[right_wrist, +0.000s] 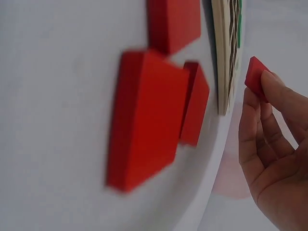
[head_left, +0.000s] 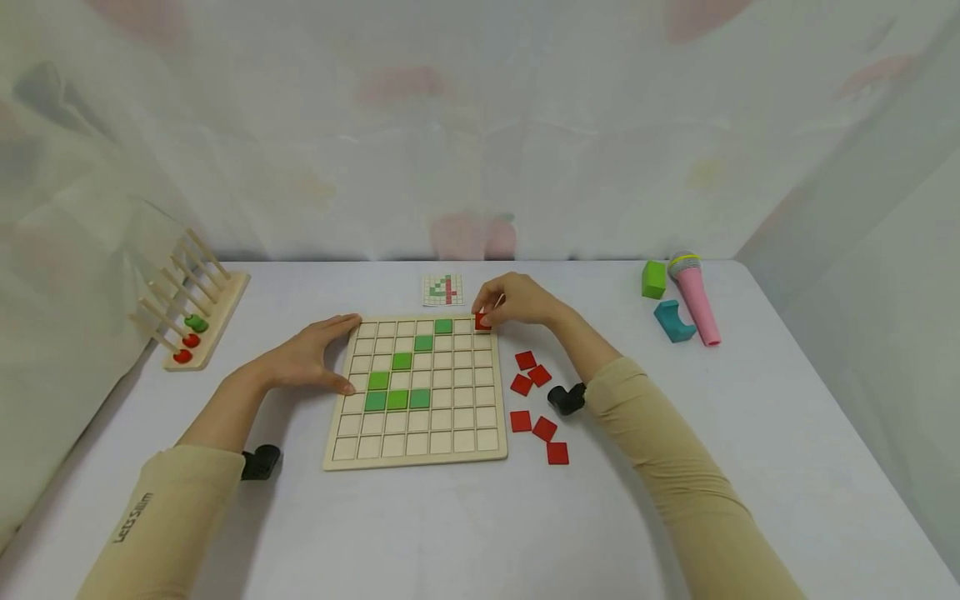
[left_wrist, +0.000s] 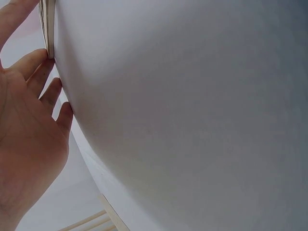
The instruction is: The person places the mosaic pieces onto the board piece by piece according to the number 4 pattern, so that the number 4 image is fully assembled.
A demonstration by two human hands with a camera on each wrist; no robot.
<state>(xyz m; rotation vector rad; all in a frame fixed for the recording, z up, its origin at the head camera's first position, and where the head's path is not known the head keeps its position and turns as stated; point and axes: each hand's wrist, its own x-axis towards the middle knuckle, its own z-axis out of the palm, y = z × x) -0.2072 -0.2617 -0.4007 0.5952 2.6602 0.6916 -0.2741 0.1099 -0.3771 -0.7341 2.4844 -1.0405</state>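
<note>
A wooden grid board (head_left: 416, 463) lies mid-table with several green square tiles (head_left: 402, 361) set in its cells, forming a slanted line and a short row. My right hand (head_left: 521, 300) pinches a red square tile (right_wrist: 257, 78) between thumb and fingers, over the board's far right corner in the head view. Along the board's left edge rests my left hand (head_left: 311, 356), thumb and fingers spread, fingertips at the rim. Several loose red tiles (head_left: 545, 429) lie on the table right of the board.
Behind the board lies a small pattern card (head_left: 443, 290). A wooden peg stand (head_left: 217, 312) with red and green beads is at the left. Far right are a green block (head_left: 654, 280), a teal arch block (head_left: 674, 322) and a pink toy microphone (head_left: 699, 302).
</note>
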